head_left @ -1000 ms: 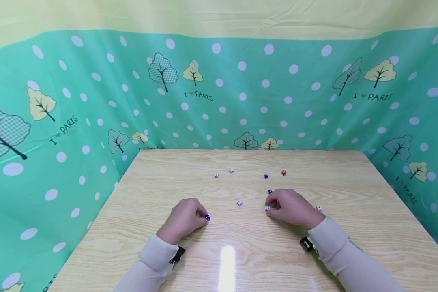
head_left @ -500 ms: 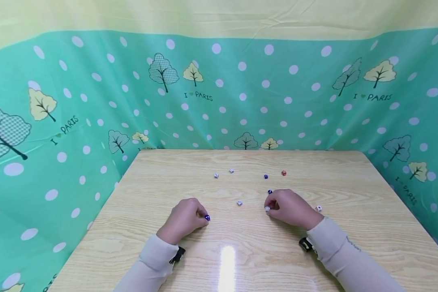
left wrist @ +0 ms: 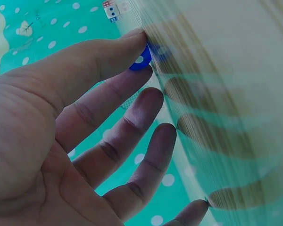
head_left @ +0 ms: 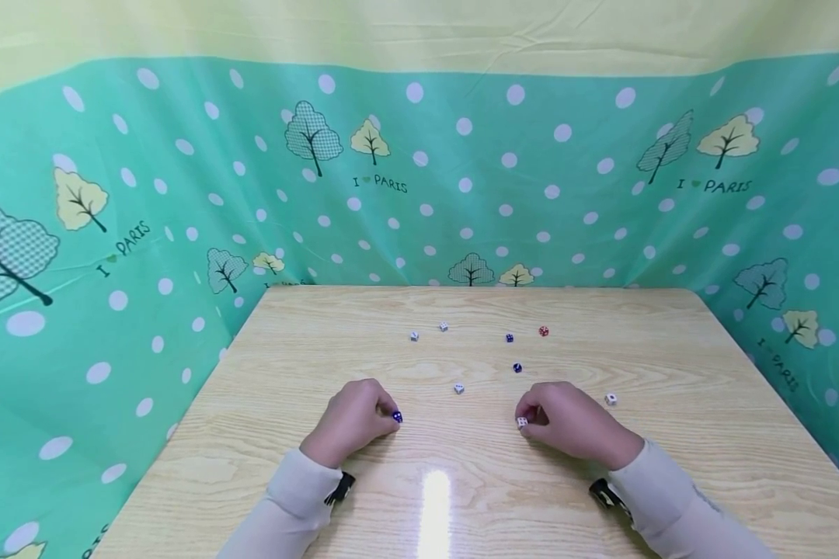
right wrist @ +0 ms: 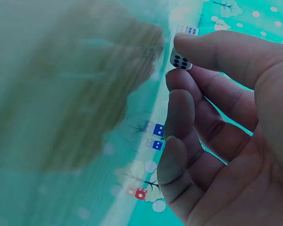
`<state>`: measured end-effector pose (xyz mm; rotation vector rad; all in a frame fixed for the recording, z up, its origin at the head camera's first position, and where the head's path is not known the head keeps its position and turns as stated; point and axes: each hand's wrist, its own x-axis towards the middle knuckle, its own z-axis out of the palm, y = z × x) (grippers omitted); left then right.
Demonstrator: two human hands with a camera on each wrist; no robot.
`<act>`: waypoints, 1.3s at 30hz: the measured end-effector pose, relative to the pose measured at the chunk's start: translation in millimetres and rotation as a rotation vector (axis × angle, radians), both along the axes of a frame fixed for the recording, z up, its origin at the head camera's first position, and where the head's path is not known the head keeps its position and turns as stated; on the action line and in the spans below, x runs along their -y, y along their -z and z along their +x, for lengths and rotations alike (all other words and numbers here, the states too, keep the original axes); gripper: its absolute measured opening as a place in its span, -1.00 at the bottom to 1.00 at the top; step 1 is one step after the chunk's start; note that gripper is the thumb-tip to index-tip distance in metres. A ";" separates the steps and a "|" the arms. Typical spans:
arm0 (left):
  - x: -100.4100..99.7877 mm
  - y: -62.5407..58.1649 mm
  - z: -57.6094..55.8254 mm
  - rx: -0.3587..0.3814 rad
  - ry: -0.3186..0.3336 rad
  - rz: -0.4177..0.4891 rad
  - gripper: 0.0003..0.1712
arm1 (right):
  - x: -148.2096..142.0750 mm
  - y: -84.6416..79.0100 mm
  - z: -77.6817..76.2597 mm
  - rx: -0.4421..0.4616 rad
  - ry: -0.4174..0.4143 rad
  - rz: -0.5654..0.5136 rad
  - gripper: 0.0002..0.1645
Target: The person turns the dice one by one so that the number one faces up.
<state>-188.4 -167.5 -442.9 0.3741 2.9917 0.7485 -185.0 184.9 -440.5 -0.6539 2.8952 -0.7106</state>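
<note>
My left hand pinches a blue die between thumb and forefinger at the left of the table's middle. In the left wrist view that blue die shows under the thumb tip, right at the tabletop, with the other fingers spread against the wood. On the right, my right hand grips a white die between thumb and fingertips. The right wrist view shows black pips on this white die, close to the table surface. Between the hands and slightly farther off lies another white die.
Two white dice, one of them this white die, lie at the back. A red die and two blue dice, the nearer blue die included, lie back right. One white die sits beyond my right wrist. A dotted curtain surrounds the wooden table.
My right hand has drawn back toward me and slightly right, carrying the white die with it. The blue die behind it now shows fully. My left hand has stayed put.
</note>
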 end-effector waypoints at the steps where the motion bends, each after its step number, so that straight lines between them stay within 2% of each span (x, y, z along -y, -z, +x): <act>1: -0.1 -0.1 0.0 0.003 -0.001 0.001 -0.87 | -1.1 -0.2 2.6 0.000 -0.001 0.000 -0.82; 11: 0.2 -0.2 -0.7 0.018 -0.004 0.009 -0.86 | -10.1 -3.2 25.7 0.005 -0.044 0.008 -0.80; 19: -0.5 0.0 0.0 0.009 -0.002 0.010 -0.86 | -14.4 -2.5 38.2 0.039 -0.067 -0.001 -0.83; 31: 0.4 0.0 0.2 0.012 -0.001 0.010 -0.86 | -16.5 2.2 41.7 0.086 -0.068 -0.022 -0.81; 39: 0.4 0.2 0.3 0.009 0.001 0.012 -0.86 | -15.9 0.4 42.9 0.060 -0.074 -0.013 -0.80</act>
